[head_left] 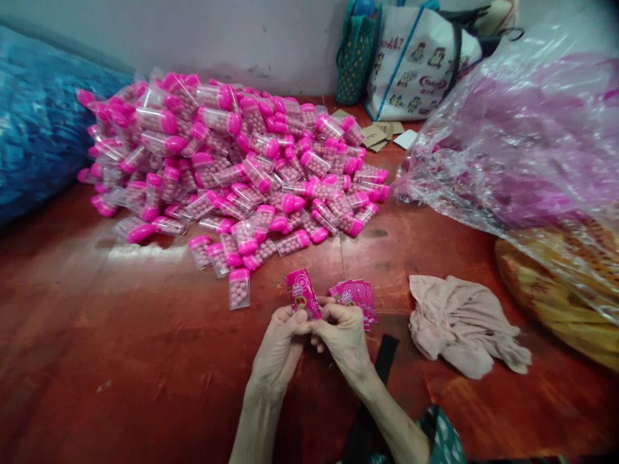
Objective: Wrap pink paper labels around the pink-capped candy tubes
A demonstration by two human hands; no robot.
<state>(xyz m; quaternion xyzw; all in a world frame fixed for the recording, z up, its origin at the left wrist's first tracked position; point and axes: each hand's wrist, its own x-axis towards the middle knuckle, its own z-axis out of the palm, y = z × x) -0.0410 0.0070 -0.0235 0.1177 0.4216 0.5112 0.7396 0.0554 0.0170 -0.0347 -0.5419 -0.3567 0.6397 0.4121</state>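
Between my two hands is a small pink printed label (303, 293), tilted, its lower end pinched by my left hand (284, 338) and my right hand (340, 328). The fingertips of both hands meet below it. Just behind my right hand lies a fanned stack of similar pink labels (358, 296) on the red table. One clear container with a pink cap and pink balls (238, 290) stands apart, left of the held label. Beyond it rises a large heap of the same containers (251, 167).
On the red table (145, 335), a crumpled beige cloth (467, 322) lies right of my hands. A clear plastic bag (522, 142) and a yellow round tray (532, 290) are at the right. A blue bag (43, 122) is at far left; a white bag (416, 64) stands by the wall.
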